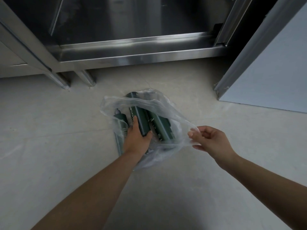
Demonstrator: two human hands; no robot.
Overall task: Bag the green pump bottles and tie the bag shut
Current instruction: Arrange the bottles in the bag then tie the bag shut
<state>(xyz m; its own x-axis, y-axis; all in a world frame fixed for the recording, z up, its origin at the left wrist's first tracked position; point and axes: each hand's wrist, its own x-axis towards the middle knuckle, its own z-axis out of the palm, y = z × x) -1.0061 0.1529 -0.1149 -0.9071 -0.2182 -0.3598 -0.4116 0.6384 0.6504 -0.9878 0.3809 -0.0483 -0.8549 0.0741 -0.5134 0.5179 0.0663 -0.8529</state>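
Note:
A clear plastic bag (166, 107) lies open on the pale floor. Inside it I see three dark green pump bottles. My left hand (137, 138) reaches into the bag and grips the lower end of the middle green bottle (138, 113), which lies lengthwise. A second bottle (160, 127) lies to its right, apart from my hand. A third bottle (121, 118) stands at the left, partly hidden by the plastic. My right hand (209, 140) pinches the bag's right rim and holds it stretched out.
A stainless steel cabinet (141, 52) with an open dark interior stands just beyond the bag. Its legs (63, 82) meet the floor at left. A pale blue-grey open door panel (274, 63) stands at the right. Bare concrete-like floor (49, 130) surrounds the bag.

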